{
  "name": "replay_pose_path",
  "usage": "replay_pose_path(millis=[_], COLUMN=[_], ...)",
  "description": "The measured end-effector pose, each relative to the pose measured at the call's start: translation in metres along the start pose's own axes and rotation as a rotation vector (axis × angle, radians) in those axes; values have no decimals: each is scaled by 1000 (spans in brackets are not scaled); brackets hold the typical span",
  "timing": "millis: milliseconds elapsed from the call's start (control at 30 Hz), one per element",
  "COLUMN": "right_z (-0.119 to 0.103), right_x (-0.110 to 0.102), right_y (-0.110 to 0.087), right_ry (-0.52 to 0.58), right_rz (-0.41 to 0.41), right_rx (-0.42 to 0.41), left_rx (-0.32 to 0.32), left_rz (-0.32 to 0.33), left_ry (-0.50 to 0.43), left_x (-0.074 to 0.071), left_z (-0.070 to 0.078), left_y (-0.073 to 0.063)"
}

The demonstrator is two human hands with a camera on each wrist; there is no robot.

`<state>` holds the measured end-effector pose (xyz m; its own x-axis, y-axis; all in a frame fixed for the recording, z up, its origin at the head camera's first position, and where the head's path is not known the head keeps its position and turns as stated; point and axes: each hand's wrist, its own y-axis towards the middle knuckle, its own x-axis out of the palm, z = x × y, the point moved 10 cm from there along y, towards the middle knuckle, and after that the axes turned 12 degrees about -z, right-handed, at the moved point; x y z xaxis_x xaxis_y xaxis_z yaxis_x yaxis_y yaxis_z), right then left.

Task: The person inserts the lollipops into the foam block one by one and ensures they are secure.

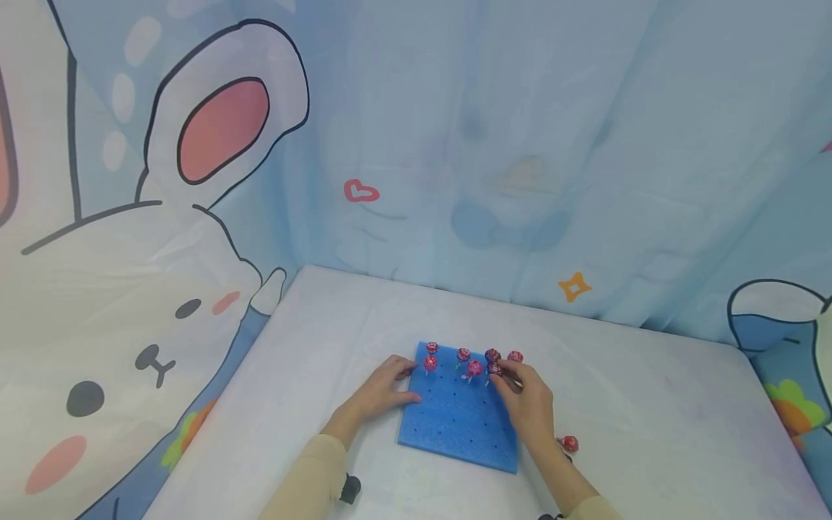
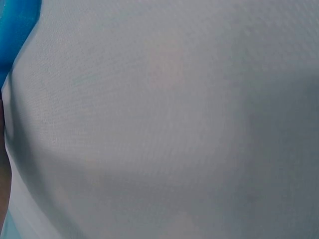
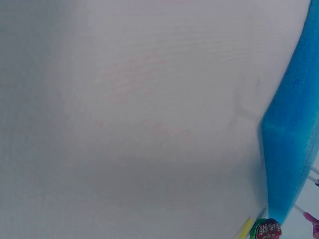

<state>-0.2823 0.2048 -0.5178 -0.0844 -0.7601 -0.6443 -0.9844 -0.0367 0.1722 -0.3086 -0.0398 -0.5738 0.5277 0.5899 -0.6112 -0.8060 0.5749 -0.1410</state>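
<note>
A blue foam board (image 1: pixel 448 412) with small holes lies on the white table, and several lollipops stand upright along its far part. My right hand (image 1: pixel 529 404) reaches over the board's right side and pinches a lollipop (image 1: pixel 495 369) between thumb and fingers. Close to it stand a dark red lollipop (image 1: pixel 492 355) and a pink one (image 1: pixel 474 368). My left hand (image 1: pixel 380 390) touches the board's left edge, thumb and fingers spread apart. In the left wrist view only a corner of the blue board (image 2: pixel 17 30) shows. The board (image 3: pixel 289 149) fills the right side of the right wrist view.
Beside my right forearm a red lollipop (image 1: pixel 569 443) lies on the table (image 1: pixel 650 419). Another lollipop (image 1: pixel 516 356) is at the board's far right corner. A green and red wrapped lollipop (image 3: pixel 266 229) shows low in the right wrist view. A printed curtain (image 1: pixel 455 144) hangs behind.
</note>
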Motion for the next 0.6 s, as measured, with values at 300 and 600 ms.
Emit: replay_pose_path(millis=[300, 600], right_z=[-2, 4], right_x=[-3, 0], right_y=[-4, -4], right_ry=[-36, 25], right_rz=[39, -3], right_rx=[-18, 24], left_rx=[2, 12], left_rz=[-2, -2], left_ry=[0, 5], left_x=[0, 0], left_z=[1, 2], left_y=[0, 1])
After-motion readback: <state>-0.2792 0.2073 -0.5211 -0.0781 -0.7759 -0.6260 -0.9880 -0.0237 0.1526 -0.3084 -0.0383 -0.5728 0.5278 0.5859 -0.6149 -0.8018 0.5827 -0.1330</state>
